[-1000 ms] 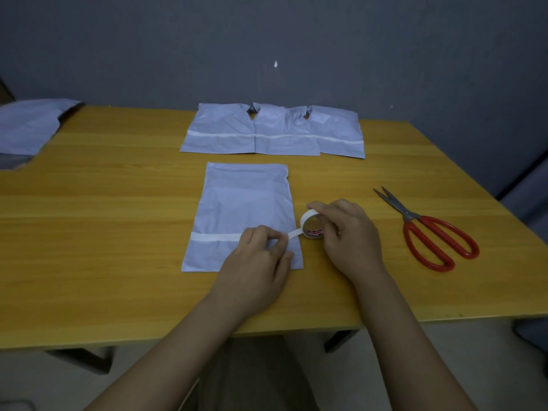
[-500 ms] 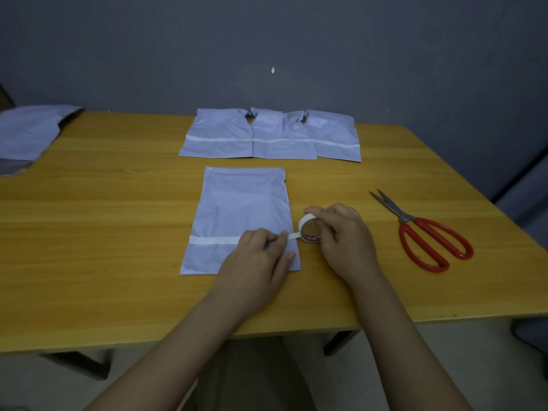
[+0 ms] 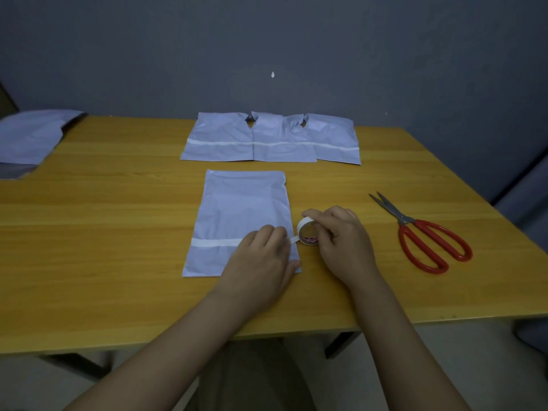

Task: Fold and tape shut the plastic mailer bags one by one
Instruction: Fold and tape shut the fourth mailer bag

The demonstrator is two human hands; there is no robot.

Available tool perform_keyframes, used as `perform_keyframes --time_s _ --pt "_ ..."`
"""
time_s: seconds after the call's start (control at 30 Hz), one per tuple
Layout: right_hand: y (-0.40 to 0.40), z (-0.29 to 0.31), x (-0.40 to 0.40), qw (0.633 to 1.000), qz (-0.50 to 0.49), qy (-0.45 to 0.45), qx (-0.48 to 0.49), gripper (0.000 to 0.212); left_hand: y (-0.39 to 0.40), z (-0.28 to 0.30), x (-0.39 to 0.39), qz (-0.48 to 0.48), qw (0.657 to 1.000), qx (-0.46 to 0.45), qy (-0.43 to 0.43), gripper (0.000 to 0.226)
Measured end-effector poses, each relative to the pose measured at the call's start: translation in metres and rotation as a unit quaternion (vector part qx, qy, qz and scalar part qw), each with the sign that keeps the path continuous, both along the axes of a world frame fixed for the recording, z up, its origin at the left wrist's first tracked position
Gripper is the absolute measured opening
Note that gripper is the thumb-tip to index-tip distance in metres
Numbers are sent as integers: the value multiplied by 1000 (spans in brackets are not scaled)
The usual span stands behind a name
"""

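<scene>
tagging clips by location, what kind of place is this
Probably a plain room used as a small packing spot: a wooden table against a bare grey wall, taped mailer bags lined up, red scissors nearby.

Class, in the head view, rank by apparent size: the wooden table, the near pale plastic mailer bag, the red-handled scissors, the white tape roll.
1. Wooden table
2. Pale plastic mailer bag
3. Red-handled scissors
4. White tape roll

Yellow wood-grain counter (image 3: 103, 262) here. Lying flat on it: one pale mailer bag (image 3: 240, 215) in the middle with a white tape strip across it, a row of three taped bags (image 3: 269, 140) along the far edge, red-handled scissors (image 3: 427, 235) off to the right, and more bags (image 3: 26, 137) hanging over the far-left corner.
</scene>
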State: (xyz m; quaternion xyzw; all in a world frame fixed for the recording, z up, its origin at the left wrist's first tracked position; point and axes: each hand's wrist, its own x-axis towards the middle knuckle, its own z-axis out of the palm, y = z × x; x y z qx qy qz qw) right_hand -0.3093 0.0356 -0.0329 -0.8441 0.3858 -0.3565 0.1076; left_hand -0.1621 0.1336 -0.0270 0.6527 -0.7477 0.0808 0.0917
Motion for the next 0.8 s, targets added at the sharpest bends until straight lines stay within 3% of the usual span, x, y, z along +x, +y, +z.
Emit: perform_keyframes --time_s 0.1,0.37,0.67,0.8 --pt "-1 -1 0 1000 -1 -3 4 33 1 3 0 -8 998 25 52 60" --pt "-2 -1 -1 1000 -7 -9 14 34 2 0 6 -3 987 27 156 52" --pt "-2 -1 -1 1000 -5 -7 14 33 -1 0 3 6 987 19 162 56" --pt "-1 -2 -1 1000 1 0 1 33 0 -6 -5 23 995 6 94 82"
